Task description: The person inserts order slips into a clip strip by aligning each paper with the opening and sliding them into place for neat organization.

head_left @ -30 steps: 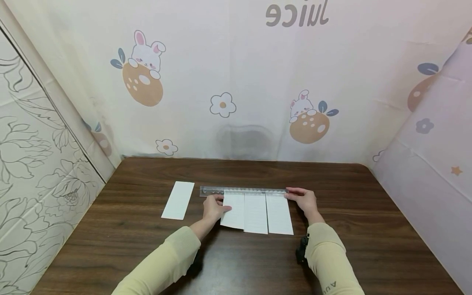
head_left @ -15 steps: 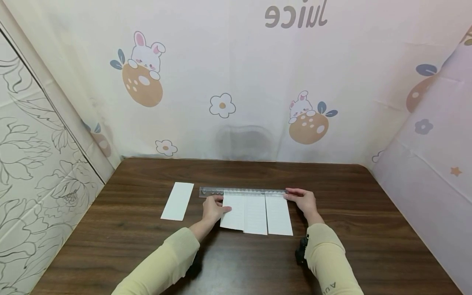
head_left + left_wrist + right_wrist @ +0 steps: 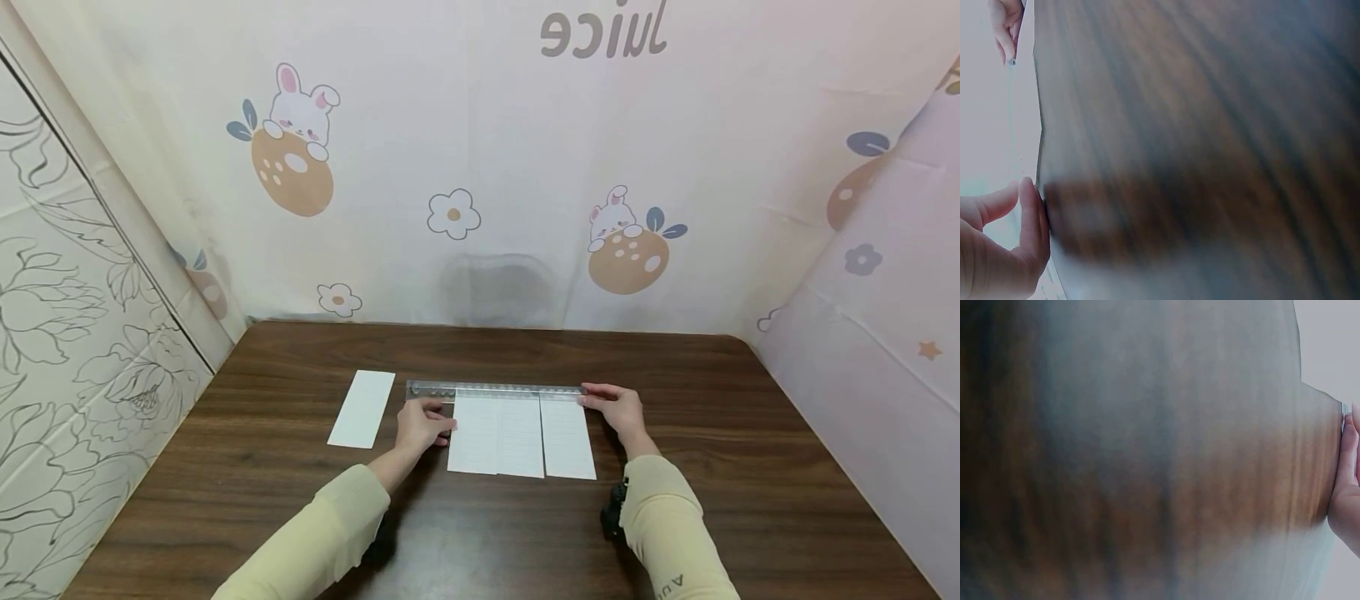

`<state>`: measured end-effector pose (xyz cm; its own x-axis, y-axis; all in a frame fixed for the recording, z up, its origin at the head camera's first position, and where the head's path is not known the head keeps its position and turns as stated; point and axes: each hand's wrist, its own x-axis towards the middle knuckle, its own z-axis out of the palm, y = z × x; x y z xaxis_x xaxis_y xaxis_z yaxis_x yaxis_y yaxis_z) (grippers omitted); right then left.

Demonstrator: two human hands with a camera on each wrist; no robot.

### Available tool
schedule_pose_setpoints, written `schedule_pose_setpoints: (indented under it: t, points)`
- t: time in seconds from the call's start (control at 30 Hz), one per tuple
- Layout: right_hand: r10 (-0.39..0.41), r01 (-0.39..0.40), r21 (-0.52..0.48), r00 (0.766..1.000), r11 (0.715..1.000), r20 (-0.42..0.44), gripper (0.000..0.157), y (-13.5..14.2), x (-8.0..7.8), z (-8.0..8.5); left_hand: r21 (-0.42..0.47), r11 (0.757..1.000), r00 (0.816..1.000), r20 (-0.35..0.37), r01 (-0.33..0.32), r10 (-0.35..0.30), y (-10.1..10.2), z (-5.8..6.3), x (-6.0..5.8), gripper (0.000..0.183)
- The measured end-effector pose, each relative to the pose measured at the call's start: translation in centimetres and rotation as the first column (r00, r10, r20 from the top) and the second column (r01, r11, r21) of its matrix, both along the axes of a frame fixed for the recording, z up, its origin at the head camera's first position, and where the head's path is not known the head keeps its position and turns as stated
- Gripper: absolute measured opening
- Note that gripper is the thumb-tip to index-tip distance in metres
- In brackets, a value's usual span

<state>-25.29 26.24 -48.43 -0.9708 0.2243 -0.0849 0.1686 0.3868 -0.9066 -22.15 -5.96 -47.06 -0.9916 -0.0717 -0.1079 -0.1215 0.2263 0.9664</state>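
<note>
A clear ruler (image 3: 495,390) lies across the top edges of three lined white paper cards, which sit side by side: a left card (image 3: 474,437), a middle card (image 3: 520,437) and a right card (image 3: 567,440). My right hand (image 3: 618,411) pinches the ruler's right end between thumb and fingers. At the left card's outer edge is my left hand (image 3: 420,425), its thumb tip by the edge. In the left wrist view, the left hand (image 3: 1007,240) has fairly straight fingers beside the white paper. The right wrist view catches only part of the right hand (image 3: 1349,481).
A separate white card (image 3: 362,409) lies to the left on the brown wooden table (image 3: 480,533). A printed curtain (image 3: 480,167) hangs behind the table's far edge, with more fabric at both sides.
My left hand has let go of the left card and drawn back leftward. That card's raised lower edge has come down level with its neighbour. The right hand and ruler stay put.
</note>
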Motion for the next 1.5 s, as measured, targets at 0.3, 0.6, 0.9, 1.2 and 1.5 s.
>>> schedule_pose_setpoints:
  t: [0.3,0.6,0.9,1.2,1.5]
  points:
    - [-0.007,0.007,0.002,1.0,1.0,0.002,0.038,-0.1,0.0,0.1,-0.154,0.988,1.0,-0.007,0.014,-0.015,-2.0,0.9,-0.1,0.022]
    - [-0.003,0.003,0.005,1.0,1.0,0.001,0.037,-0.1,0.1,0.1,-0.398,0.915,0.987,-0.161,-0.061,-0.004,-4.7,1.1,0.0,0.018]
    - [-0.004,0.004,0.009,1.0,1.0,0.005,0.037,-0.1,0.0,0.2,-0.509,0.853,0.967,-0.255,-0.114,-0.023,-7.2,1.1,-0.1,0.021]
    - [-0.013,0.013,0.008,1.0,1.0,0.004,0.036,-0.1,0.1,0.2,-0.614,0.776,0.975,-0.223,-0.146,0.006,-9.0,1.2,-0.2,0.038]
    - [-0.009,0.008,0.006,1.0,1.0,0.007,0.038,0.0,-0.1,-0.1,-0.681,0.723,0.993,-0.086,-0.117,0.079,-10.0,1.0,-0.7,0.053]
